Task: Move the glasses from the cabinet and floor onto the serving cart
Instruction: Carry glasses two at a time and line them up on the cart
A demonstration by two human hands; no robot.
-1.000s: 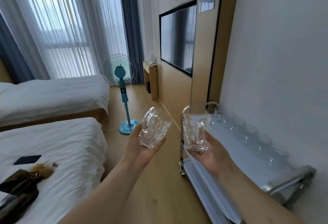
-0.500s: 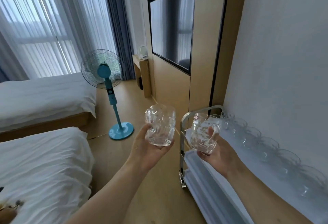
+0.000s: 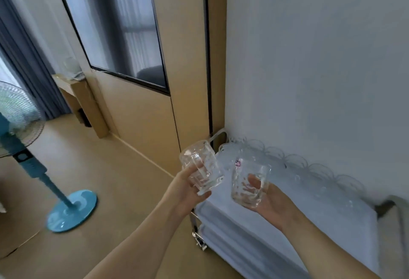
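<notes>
Glasses [image 3: 287, 161] already line the cart [image 3: 332, 219]; left hand [image 3: 186, 192] and right hand [image 3: 269, 201] each grip one mug, neither yet set down.

Blue pedestal fan [image 3: 26, 146] stands on the wood floor [image 3: 106, 179], well left of the fingers [image 3: 254, 182], round base [image 3: 72, 211] down low, grille cut off by the frame edge. Wall-mounted TV [image 3: 115, 28] up & left of the fingers, dark screen w/ window reflections. Under it, further back, a small wooden bench [image 3: 81, 104] w/ something pale on top, too blurred to tell. Grey curtain [image 3: 24, 68] far left. Plain white wall [image 3: 321, 57] above the fingers.
</notes>
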